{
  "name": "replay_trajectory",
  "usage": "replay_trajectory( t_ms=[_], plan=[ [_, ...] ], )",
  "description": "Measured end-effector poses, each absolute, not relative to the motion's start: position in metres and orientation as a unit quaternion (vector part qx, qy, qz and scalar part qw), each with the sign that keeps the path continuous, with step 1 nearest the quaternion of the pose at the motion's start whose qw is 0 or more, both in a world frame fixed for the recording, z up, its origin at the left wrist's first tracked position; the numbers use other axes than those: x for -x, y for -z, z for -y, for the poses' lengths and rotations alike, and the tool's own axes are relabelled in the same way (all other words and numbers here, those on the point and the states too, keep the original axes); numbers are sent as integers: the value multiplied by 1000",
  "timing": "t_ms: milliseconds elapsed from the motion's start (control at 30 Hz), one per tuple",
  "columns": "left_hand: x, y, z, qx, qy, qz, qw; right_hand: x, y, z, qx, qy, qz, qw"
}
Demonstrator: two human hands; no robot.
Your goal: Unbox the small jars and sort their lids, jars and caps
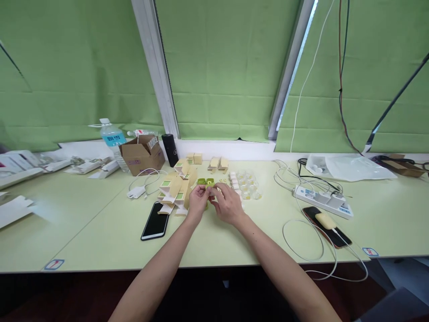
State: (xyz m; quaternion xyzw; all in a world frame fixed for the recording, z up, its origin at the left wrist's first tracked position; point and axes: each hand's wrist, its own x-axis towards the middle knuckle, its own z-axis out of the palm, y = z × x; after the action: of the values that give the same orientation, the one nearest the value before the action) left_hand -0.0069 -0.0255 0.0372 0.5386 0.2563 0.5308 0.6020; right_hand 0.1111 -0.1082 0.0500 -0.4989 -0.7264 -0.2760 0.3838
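My left hand [197, 202] and my right hand [229, 204] meet at the fingertips above the table. Both are closed in a pinch on something small, which the fingers mostly hide. Just beyond the fingertips are small olive-green cases [201, 181]; I cannot tell whether the fingers touch one. To the left of my left hand, open cream-coloured small boxes [170, 184] are heaped together. Right of my right hand stand a column of small pale pink-white pieces [233, 181] and rows of clear round plastic cups [248, 183] with yellow bits inside.
A phone [156, 221] lies left of my forearms, near a white charger [136, 192]. Behind are a cardboard box [142, 156], a water bottle [113, 138] and a black cylinder [170, 150]. On the right, loose cables surround a power strip [323, 201] and another phone [342, 240].
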Motion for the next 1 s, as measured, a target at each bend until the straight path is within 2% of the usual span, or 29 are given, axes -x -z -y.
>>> replay_trajectory(
  t_ms=[133,367,700,1000],
  plan=[
    [6,-37,28,-573,-515,-253,584,-116,-38,107,493,281,717,404],
    [8,-36,40,-651,-504,-280,493,-126,-28,113,488,266,720,416],
    [14,-35,52,-741,-508,-187,397,-134,-31,117,486,172,670,533],
    [13,-31,51,-745,-502,-191,396,-132,-29,119,524,205,686,460]
  ],
)
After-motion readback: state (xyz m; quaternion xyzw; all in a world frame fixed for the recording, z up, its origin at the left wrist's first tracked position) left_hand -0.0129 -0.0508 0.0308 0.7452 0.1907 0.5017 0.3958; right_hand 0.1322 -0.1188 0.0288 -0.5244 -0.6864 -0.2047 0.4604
